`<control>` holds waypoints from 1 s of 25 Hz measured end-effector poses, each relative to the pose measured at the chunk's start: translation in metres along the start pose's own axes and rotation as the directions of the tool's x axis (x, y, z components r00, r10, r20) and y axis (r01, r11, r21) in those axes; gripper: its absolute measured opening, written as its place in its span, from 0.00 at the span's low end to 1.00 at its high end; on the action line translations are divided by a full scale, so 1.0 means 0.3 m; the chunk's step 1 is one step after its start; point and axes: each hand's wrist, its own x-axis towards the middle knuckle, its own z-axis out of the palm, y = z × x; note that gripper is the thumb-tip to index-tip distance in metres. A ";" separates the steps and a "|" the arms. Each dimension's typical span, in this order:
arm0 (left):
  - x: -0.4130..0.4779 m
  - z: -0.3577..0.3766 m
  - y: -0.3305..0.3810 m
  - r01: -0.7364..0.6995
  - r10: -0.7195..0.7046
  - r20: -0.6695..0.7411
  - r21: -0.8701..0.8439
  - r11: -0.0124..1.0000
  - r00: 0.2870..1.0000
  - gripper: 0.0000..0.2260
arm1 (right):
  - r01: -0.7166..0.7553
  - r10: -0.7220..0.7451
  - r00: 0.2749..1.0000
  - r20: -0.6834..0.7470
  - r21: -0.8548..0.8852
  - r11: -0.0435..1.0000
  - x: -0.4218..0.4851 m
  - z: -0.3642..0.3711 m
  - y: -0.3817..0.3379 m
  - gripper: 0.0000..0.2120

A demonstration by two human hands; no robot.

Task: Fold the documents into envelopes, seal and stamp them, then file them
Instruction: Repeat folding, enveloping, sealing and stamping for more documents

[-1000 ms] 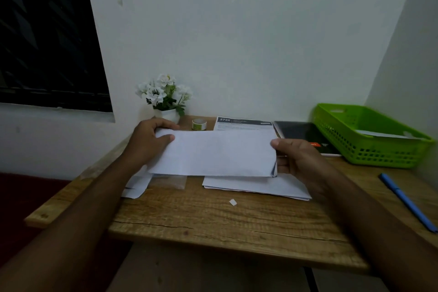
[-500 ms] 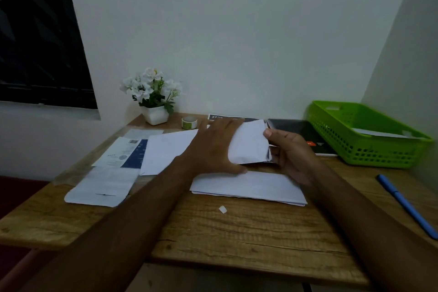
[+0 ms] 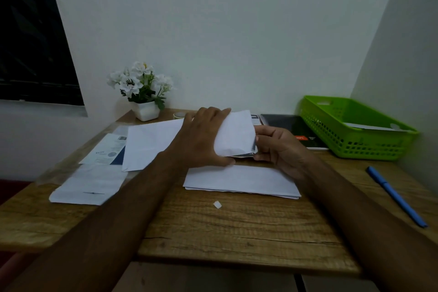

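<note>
Your left hand lies spread flat over the folded white paper near the desk's centre, thumb tucked under its near edge, while your right hand pinches the paper's 3 o'clock edge between thumb and fingers. An envelope stack lies just at 6 o'clock of it, the green basket at 3 o'clock.
</note>
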 end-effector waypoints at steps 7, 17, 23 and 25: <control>0.003 -0.008 0.061 -0.143 0.143 0.003 0.035 0.989 0.990 0.44 | 0.009 -0.027 0.991 -0.132 -0.134 0.991 0.009 0.032 0.020 0.09; -0.001 -0.023 0.063 -0.126 0.131 -0.053 0.087 0.988 0.990 0.44 | 0.113 -0.171 0.960 -0.223 -0.251 0.961 0.017 0.025 0.024 0.15; -0.009 -0.041 0.056 -0.040 0.050 -0.073 0.128 0.991 0.996 0.43 | 0.170 -0.249 0.934 -0.254 -0.297 0.940 0.015 0.022 0.018 0.17; -0.009 -0.042 0.054 -0.053 0.065 -0.096 0.119 0.992 0.993 0.41 | 0.132 -0.217 0.943 -0.251 -0.316 0.940 0.017 0.017 0.021 0.16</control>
